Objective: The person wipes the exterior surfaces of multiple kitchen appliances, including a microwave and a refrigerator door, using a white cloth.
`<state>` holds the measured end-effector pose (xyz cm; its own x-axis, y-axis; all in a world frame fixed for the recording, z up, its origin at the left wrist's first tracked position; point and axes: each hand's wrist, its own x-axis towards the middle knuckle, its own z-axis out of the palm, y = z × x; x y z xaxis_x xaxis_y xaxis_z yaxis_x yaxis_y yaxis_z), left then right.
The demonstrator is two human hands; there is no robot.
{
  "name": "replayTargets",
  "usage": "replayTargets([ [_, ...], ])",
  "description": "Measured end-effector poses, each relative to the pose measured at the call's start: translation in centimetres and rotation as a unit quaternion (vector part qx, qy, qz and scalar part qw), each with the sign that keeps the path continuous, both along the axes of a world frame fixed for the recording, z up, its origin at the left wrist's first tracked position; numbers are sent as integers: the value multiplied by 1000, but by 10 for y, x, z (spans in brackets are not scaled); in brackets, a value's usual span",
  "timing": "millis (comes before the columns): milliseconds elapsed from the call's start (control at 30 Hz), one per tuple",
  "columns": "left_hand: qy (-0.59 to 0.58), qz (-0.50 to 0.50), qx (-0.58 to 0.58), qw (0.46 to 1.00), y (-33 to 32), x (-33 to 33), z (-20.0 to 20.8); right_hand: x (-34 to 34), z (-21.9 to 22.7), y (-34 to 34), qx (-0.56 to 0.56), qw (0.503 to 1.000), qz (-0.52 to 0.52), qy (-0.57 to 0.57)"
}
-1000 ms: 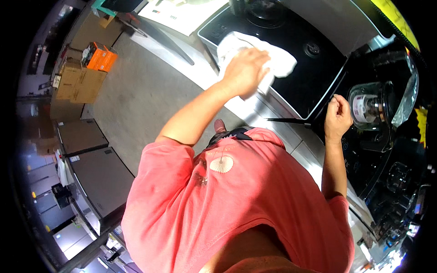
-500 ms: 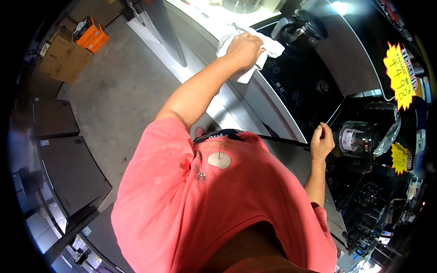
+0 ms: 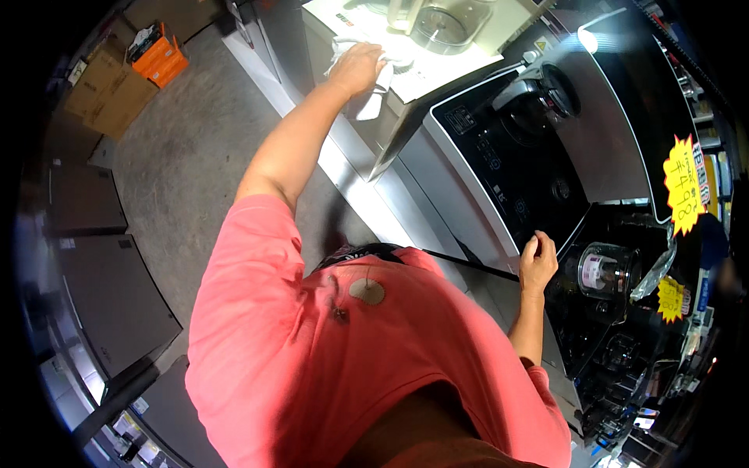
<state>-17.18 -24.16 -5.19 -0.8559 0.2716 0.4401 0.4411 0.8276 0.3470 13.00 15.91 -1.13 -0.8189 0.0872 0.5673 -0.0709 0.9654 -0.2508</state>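
Head view shows the left hand on a white cloth, at the front edge of a white top. The fingers are bent over the cloth and have hold of it; how tightly, I cannot tell. Some of the cloth lies on the top, and a loose part hangs down the front. Near it, a glass bowl stands on the same top.

The right hand is at the near corner of a black hob, with its fingers loosely curled. I cannot tell if it touches the rim, or if it has hold of anything. At the far side of the hob there is a dark pot. Just beside the right hand stands a glass jar, and 2 yellow tags are beyond.
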Motion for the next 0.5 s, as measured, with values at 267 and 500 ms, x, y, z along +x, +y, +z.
replayTargets([
  [267,-54,58,-49,996,-52,-67,9,-2,-3,1,5,999,-44,-25],
  [500,-110,116,-53,986,-96,-139,2,-1,-5,0,10,995,-90,-45],
])
